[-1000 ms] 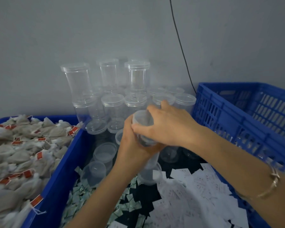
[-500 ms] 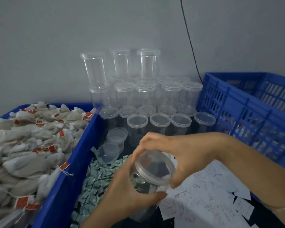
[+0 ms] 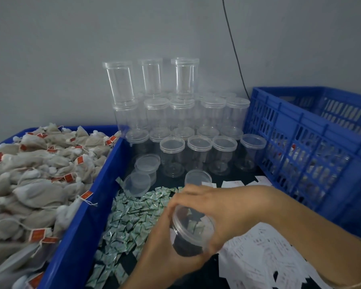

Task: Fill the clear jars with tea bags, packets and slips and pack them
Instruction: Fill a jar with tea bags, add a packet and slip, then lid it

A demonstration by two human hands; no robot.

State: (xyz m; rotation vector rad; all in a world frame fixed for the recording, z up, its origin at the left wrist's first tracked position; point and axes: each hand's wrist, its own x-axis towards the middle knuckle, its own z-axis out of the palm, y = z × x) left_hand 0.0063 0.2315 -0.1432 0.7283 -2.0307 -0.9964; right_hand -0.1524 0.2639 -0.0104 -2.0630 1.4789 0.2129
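Note:
I hold a clear jar (image 3: 191,232) low over the dark table, tilted towards me. My left hand (image 3: 165,247) wraps the jar's body from below. My right hand (image 3: 213,209) grips the jar's lid from above. Under and left of the jar lies a heap of small green-and-white packets (image 3: 131,215). White printed slips (image 3: 258,253) are spread at the right under my right forearm. Tea bags with red tags (image 3: 35,180) fill the blue bin (image 3: 92,201) on the left.
Stacked empty lidded jars (image 3: 175,122) stand against the grey wall. Loose lids (image 3: 143,176) and one more lid (image 3: 197,178) lie in front of them. A blue slotted crate (image 3: 313,147) stands at the right. A black cable (image 3: 233,44) hangs down the wall.
Both hands brought the jar down and towards me, from the jar stack to just above the packets and slips. The camera tilted down, showing more of the table.

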